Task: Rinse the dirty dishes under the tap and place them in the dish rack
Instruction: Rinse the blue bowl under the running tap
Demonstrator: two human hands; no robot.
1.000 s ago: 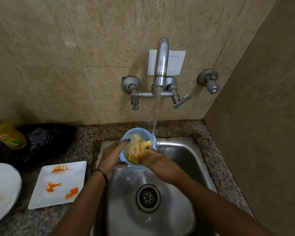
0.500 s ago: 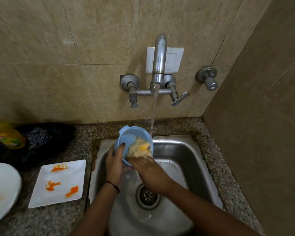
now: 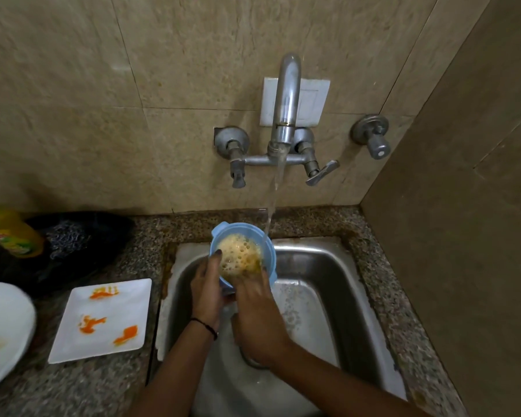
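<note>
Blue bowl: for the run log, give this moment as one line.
step: rinse | left hand grips blue bowl | right hand reaches into foam | tap running | square plate stained, on counter

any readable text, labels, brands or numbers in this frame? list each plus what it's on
Label on the yellow bottle: red and green print, too blurred to read.
The white wall plate behind the tap: no marking visible.
Nothing else carries text, so nothing can be quoted.
</note>
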